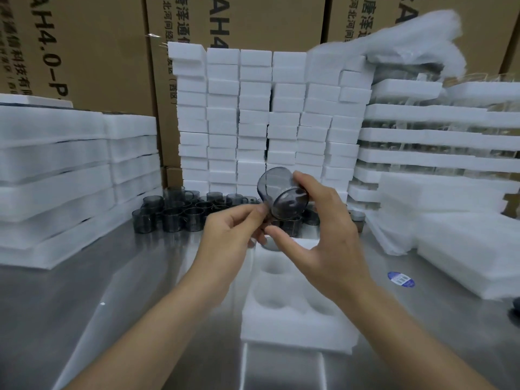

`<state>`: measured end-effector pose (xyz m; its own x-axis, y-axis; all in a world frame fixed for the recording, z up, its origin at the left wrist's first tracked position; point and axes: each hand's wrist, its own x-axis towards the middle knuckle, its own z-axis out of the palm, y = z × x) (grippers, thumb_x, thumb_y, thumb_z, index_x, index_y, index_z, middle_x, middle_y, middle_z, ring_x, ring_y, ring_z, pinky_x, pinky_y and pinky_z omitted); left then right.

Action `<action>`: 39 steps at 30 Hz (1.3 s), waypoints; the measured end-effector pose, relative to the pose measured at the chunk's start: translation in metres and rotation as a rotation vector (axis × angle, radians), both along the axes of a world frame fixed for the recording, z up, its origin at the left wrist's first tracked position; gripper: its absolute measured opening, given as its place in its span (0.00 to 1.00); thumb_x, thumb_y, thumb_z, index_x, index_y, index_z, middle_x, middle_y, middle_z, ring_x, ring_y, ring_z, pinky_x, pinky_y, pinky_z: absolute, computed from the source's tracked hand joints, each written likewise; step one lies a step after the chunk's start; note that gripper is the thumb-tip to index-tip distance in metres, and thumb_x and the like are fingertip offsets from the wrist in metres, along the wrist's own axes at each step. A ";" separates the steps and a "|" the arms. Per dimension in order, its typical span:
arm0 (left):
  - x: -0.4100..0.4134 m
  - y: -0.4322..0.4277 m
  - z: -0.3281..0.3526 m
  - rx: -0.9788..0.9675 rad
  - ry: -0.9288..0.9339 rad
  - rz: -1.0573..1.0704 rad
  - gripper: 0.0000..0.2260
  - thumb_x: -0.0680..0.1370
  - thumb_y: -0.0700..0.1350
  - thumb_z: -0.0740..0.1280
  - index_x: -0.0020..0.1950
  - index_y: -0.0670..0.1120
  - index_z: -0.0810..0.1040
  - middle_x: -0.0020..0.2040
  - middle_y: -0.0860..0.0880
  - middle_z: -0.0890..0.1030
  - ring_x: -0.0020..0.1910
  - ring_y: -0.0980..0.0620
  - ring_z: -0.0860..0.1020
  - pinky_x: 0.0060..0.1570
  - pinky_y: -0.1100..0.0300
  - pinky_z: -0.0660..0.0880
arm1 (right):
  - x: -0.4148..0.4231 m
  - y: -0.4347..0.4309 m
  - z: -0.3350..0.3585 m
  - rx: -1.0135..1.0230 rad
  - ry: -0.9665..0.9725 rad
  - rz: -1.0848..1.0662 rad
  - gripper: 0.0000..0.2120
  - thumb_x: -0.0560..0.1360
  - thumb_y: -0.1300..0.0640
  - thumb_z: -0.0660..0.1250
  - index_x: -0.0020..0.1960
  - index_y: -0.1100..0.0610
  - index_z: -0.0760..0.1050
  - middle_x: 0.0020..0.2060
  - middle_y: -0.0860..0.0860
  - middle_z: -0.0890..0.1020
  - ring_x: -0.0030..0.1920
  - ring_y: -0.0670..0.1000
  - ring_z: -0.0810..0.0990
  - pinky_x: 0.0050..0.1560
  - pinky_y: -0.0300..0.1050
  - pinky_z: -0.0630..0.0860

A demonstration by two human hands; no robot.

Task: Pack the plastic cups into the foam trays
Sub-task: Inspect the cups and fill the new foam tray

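At frame centre, a smoky, translucent plastic cup [284,192] is held tilted, its round base toward the camera. The right hand [329,237] has its grip curled round the cup's wall; the left hand [228,235] pinches its lower edge between thumb and forefinger. Below them a white foam tray [298,330] with soft round hollows lies on the brushed-steel tabletop [112,305]. More grey cups [174,212] cluster behind, before stacked foam blocks [253,122].
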<state>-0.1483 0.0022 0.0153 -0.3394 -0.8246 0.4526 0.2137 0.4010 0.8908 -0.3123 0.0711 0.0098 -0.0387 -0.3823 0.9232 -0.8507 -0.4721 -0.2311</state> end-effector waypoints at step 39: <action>0.001 -0.035 -0.028 -0.177 -0.411 -0.003 0.24 0.75 0.44 0.81 0.70 0.52 0.83 0.54 0.58 0.87 0.51 0.64 0.83 0.53 0.74 0.74 | -0.033 -0.011 -0.009 0.702 -0.405 0.139 0.13 0.83 0.48 0.69 0.43 0.53 0.81 0.35 0.51 0.87 0.37 0.51 0.86 0.37 0.32 0.74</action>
